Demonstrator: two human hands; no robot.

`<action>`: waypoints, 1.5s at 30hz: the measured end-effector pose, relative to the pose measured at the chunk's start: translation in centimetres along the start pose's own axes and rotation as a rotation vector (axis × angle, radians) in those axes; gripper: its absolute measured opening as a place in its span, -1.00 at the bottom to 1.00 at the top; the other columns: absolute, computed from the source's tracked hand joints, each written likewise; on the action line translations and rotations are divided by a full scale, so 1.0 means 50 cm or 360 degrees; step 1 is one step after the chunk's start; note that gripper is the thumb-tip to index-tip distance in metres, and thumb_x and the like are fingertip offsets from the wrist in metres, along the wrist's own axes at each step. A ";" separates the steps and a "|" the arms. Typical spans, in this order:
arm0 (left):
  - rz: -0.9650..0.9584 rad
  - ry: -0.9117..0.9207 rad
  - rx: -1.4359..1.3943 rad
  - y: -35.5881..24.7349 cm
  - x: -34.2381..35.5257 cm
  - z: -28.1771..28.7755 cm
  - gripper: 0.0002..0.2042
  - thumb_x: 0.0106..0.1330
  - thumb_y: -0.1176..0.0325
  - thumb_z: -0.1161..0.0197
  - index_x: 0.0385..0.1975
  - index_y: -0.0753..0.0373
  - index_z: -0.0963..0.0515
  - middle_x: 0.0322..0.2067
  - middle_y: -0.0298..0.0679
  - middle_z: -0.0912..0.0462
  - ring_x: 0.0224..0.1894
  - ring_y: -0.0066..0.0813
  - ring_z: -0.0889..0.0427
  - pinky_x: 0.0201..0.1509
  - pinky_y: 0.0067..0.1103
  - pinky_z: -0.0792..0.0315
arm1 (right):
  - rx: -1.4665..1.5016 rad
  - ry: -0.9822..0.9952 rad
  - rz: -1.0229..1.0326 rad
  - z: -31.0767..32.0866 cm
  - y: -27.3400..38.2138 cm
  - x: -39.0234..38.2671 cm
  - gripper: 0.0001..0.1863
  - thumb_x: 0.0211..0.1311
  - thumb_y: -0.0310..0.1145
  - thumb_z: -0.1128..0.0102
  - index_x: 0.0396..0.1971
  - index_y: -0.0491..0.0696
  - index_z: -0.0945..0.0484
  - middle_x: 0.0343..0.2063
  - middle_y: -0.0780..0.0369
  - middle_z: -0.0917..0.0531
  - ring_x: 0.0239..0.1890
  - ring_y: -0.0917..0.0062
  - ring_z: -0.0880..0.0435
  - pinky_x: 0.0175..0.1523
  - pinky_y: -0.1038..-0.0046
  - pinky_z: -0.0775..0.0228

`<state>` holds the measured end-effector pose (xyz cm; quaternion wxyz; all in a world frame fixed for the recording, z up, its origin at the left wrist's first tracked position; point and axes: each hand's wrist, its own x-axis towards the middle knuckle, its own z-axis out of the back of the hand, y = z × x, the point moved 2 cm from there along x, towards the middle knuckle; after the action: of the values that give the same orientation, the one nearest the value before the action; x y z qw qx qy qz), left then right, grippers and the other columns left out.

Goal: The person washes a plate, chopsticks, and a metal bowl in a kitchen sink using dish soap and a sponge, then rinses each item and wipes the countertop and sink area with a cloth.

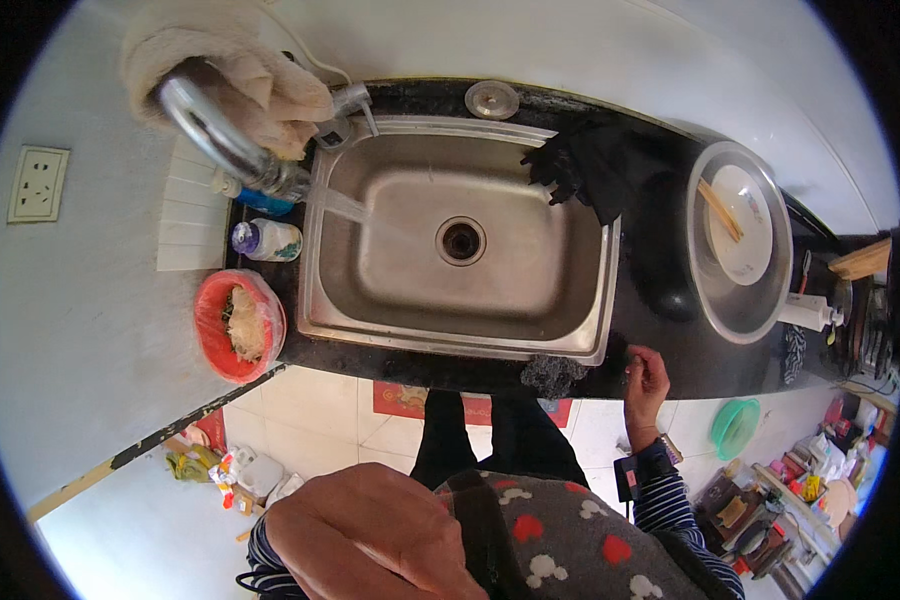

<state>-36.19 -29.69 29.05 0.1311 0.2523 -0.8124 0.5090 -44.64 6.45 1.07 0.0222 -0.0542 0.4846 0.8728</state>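
Observation:
My left hand (370,530) is raised very close at the lower edge, large in view; its fingers run out of sight. Beside the counter's front edge, my right hand (647,385) has its fingers curled in, and nothing shows in them. A dark scouring pad (553,376) lies left of it, by the sink's front right corner. Water streams from the faucet (215,125) into the steel sink (370,290), with its round drain (461,241) uncovered. Black gloves (590,165) hang over the sink's back right corner.
Right of the sink, a metal basin (705,300) holds a white bowl (755,255) and chopsticks (720,210). A red bin with scraps (210,320) and bottles (270,241) stand left. A drain strainer (492,99) lies behind. A green basin (735,428) is on the floor.

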 end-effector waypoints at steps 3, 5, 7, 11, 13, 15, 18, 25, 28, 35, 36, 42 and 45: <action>-0.0004 0.0102 -0.0016 -0.033 -0.008 -0.012 -0.85 0.36 0.36 -0.30 -0.34 0.22 -0.46 -0.35 -0.05 -0.70 -0.51 -0.37 -0.61 -0.40 -0.55 -0.53 | -0.0073 0.0069 0.0179 -0.013 0.045 -0.045 -0.73 0.30 -0.60 -0.14 -0.03 -0.11 -0.62 -0.20 0.24 -0.64 -0.32 0.63 -0.59 -0.22 0.59 -0.47; -0.0008 0.0147 -0.0020 -0.053 -0.017 -0.021 -0.86 0.37 0.37 -0.29 -0.31 0.23 -0.45 -0.34 -0.04 -0.70 -0.51 -0.38 -0.61 -0.40 -0.55 -0.53 | -0.0153 0.0152 0.0294 -0.033 0.083 -0.072 -0.62 0.19 -0.63 -0.25 0.03 -0.10 -0.60 -0.12 0.19 -0.64 -0.30 0.60 -0.61 -0.21 0.58 -0.51; -0.0016 0.0184 -0.0013 -0.072 -0.029 -0.028 -0.87 0.37 0.39 -0.28 -0.28 0.23 -0.45 -0.32 -0.03 -0.70 -0.51 -0.39 -0.61 -0.41 -0.56 -0.53 | -0.0279 0.0279 0.0433 -0.060 0.122 -0.098 -0.45 0.08 -0.54 -0.38 0.15 -0.06 -0.55 0.07 0.09 -0.57 -0.12 0.34 -0.62 0.00 0.38 -0.55; -0.0040 0.0238 -0.0003 -0.106 -0.049 -0.043 -0.87 0.37 0.42 -0.26 -0.23 0.25 -0.45 -0.29 -0.02 -0.71 -0.52 -0.42 -0.60 -0.41 -0.58 -0.52 | -0.0658 0.0538 0.0777 -0.110 0.170 -0.130 -0.30 0.00 -0.45 -0.46 0.25 0.05 -0.50 0.19 0.04 -0.49 0.18 0.08 -0.46 0.28 0.17 -0.39; -0.0039 0.0262 0.0007 -0.121 -0.055 -0.052 -0.87 0.38 0.43 -0.25 -0.20 0.26 -0.45 -0.28 -0.02 -0.71 -0.52 -0.43 -0.60 -0.41 -0.58 -0.52 | -0.0790 0.0592 0.0810 -0.129 0.169 -0.130 -0.27 -0.02 -0.46 -0.45 0.26 0.09 -0.49 0.19 0.04 -0.49 0.20 0.06 -0.42 0.30 0.15 -0.36; -0.0041 0.0281 0.0020 -0.138 -0.061 -0.063 -0.86 0.38 0.45 -0.24 -0.17 0.26 -0.44 -0.26 -0.01 -0.71 -0.52 -0.44 -0.60 -0.42 -0.59 -0.52 | -0.0847 0.0656 0.0817 -0.142 0.152 -0.122 -0.29 0.01 -0.50 -0.37 0.27 0.10 -0.47 0.17 0.03 -0.50 0.18 0.04 -0.42 0.27 0.12 -0.37; -0.0016 0.0297 0.0065 -0.164 -0.071 -0.078 -0.85 0.38 0.47 -0.22 -0.12 0.27 -0.44 -0.24 0.00 -0.71 -0.52 -0.46 -0.60 -0.42 -0.60 -0.52 | -0.0868 0.0548 0.0860 -0.148 0.114 -0.094 -0.47 0.09 -0.55 -0.21 0.13 0.04 -0.53 -0.05 0.05 -0.57 0.04 0.09 -0.54 0.11 0.15 -0.49; 0.0074 0.0284 0.0300 -0.232 -0.084 -0.113 -0.79 0.39 0.52 -0.18 -0.02 0.30 -0.43 -0.19 0.02 -0.72 -0.53 -0.50 -0.59 -0.43 -0.63 -0.51 | -0.0330 0.0597 0.0533 -0.173 0.087 -0.025 -0.74 0.15 -0.56 -0.17 -0.14 -0.04 -0.53 -0.28 0.09 -0.63 -0.19 0.16 -0.67 -0.11 0.23 -0.51; 0.0193 0.0169 0.0493 -0.241 -0.076 -0.107 -0.76 0.40 0.55 -0.17 0.02 0.31 -0.43 -0.16 0.03 -0.72 -0.54 -0.52 -0.59 -0.43 -0.64 -0.50 | -0.0163 0.0572 0.0463 -0.187 0.118 0.053 -0.72 0.15 -0.57 -0.19 -0.11 -0.05 -0.53 -0.32 0.12 -0.66 -0.24 0.29 -0.70 -0.14 0.35 -0.51; 0.0927 -0.0625 0.1065 -0.146 -0.087 0.103 -0.79 0.45 0.51 -0.13 0.04 0.30 -0.49 -0.14 -0.11 -0.75 -0.47 -0.62 -0.58 -0.36 -0.70 -0.46 | -0.0187 0.0252 0.0650 -0.143 0.139 0.180 -0.71 0.14 -0.57 -0.21 -0.10 -0.06 -0.53 -0.35 0.14 -0.62 -0.32 0.32 -0.66 -0.18 0.36 -0.51; 0.0961 -0.0619 0.1148 -0.134 -0.098 0.141 -0.80 0.46 0.49 -0.14 0.03 0.28 -0.50 -0.15 -0.13 -0.75 -0.46 -0.64 -0.58 -0.36 -0.70 -0.46 | -0.0210 0.0204 0.0690 -0.130 0.136 0.191 -0.70 0.14 -0.57 -0.21 -0.10 -0.06 -0.53 -0.35 0.14 -0.62 -0.33 0.32 -0.65 -0.18 0.35 -0.51; 0.1344 -0.0755 0.1241 -0.030 -0.248 0.291 -0.79 0.48 0.36 -0.17 0.03 0.20 -0.55 -0.17 -0.23 -0.75 -0.41 -0.66 -0.60 -0.32 -0.70 -0.49 | -0.0237 0.0439 0.0597 -0.155 0.127 0.269 -0.49 0.14 -0.57 -0.19 0.13 0.09 -0.43 -0.30 0.08 -0.62 -0.30 0.17 -0.66 -0.17 0.23 -0.52; 0.1580 -0.0818 0.1055 0.049 -0.385 0.297 -0.76 0.49 0.25 -0.18 0.03 0.18 -0.55 -0.18 -0.23 -0.75 -0.37 -0.63 -0.64 -0.31 -0.68 -0.53 | -0.0404 0.0597 0.0757 -0.234 0.139 0.305 -0.43 0.16 -0.56 -0.16 0.20 0.15 -0.42 -0.27 0.02 -0.62 -0.25 0.05 -0.66 -0.15 0.15 -0.51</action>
<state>-20.71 -36.75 11.51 -0.4031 -0.0122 -0.6377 0.6563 -59.59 -7.38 -0.97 -0.2789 -0.1015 0.3668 0.8817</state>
